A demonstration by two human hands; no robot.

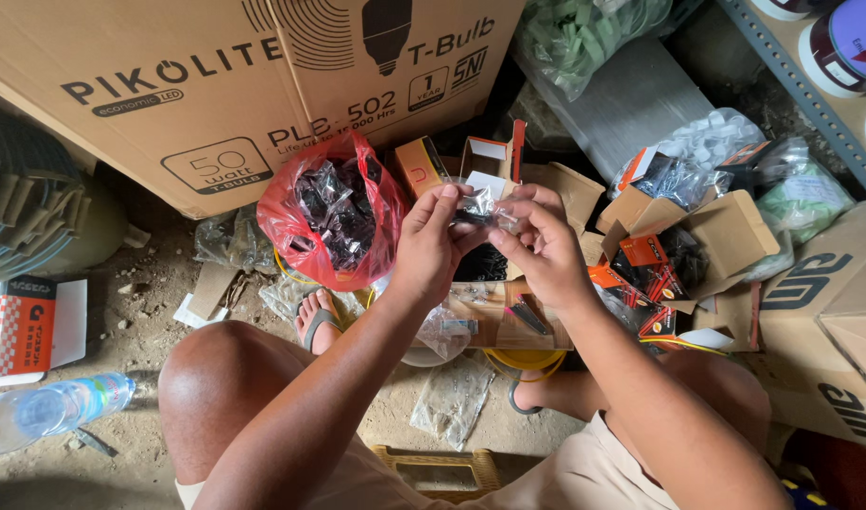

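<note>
At frame centre, the left hand [431,247] and right hand [544,247] both pinch a small clear plastic packet [483,210] between thumb and fingertips, fingers closed on its edges. Its contents appear dark, though glare obscures them. A red plastic bag [301,236] of similar dark packets sits just left; a large cardboard box [169,104] fills the upper left.

Red plastic bag [331,212] of black parts, brown cardboard carton [206,85], orange-and-white checkered box [25,326].
</note>
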